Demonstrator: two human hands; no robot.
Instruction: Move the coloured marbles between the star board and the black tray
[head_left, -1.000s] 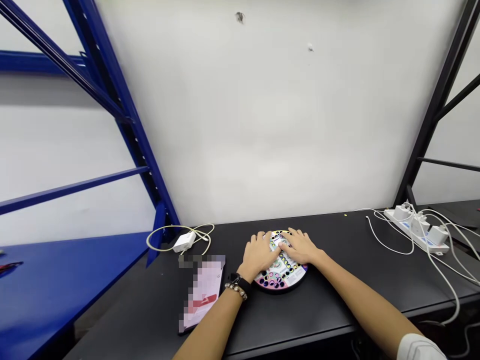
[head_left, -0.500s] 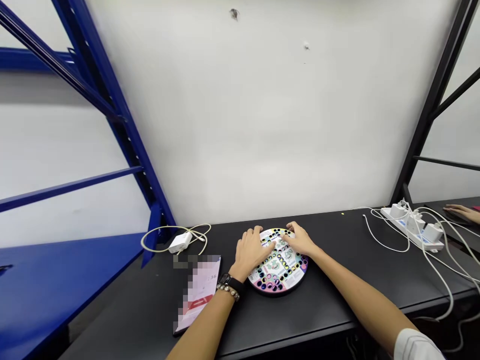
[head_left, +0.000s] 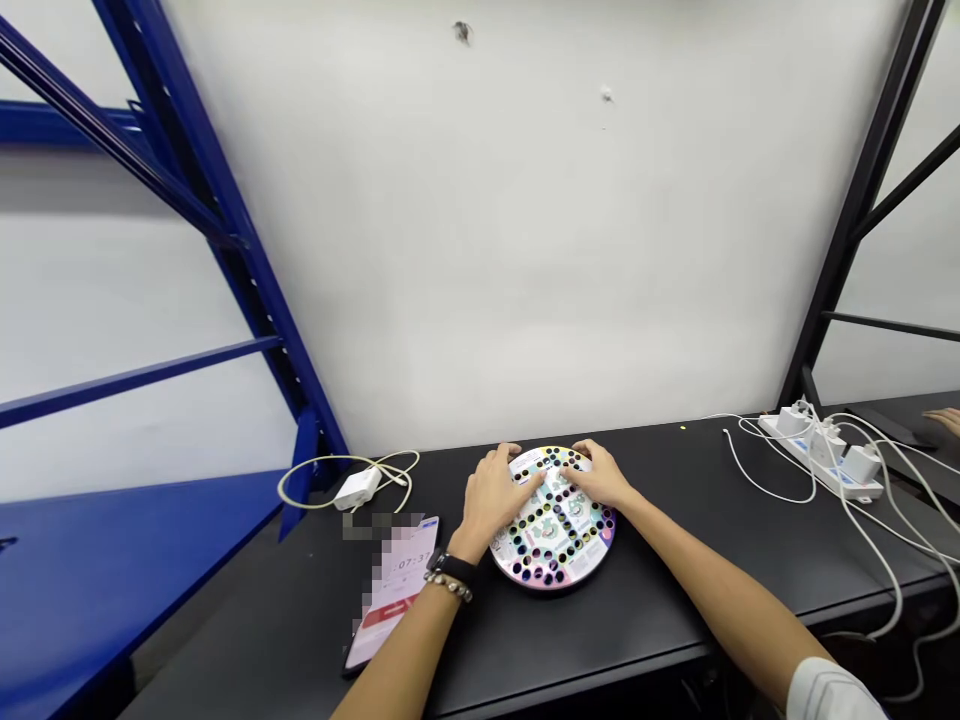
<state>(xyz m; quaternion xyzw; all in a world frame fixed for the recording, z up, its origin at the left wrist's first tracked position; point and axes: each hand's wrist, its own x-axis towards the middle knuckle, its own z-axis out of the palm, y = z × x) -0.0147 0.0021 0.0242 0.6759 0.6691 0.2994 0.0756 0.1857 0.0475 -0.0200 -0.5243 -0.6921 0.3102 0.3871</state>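
Observation:
A round game board (head_left: 551,555), with a colourful printed face and rows of dark round holes, is on the black table before me. My left hand (head_left: 495,500) grips its upper left edge, thumb on the printed face and fingers curled over the far rim. Across from it my right hand (head_left: 598,477) holds the upper right edge the same way, its thumb on the face. The fingertips of both hands are hidden behind the rim. The board's far side appears slightly raised towards me.
Left of my forearm lies a phone (head_left: 401,590) with a timer on its screen, partly blurred out. Behind it sits a white charger (head_left: 358,488) with a looped cable. A loaded power strip (head_left: 821,460) and cables lie right. Another person's hand (head_left: 946,420) shows at the far right.
The board's face now tilts a little more towards me, and its holes look rounder. Both hands keep their hold. At the far right, the other person's hand has moved mostly out of view.

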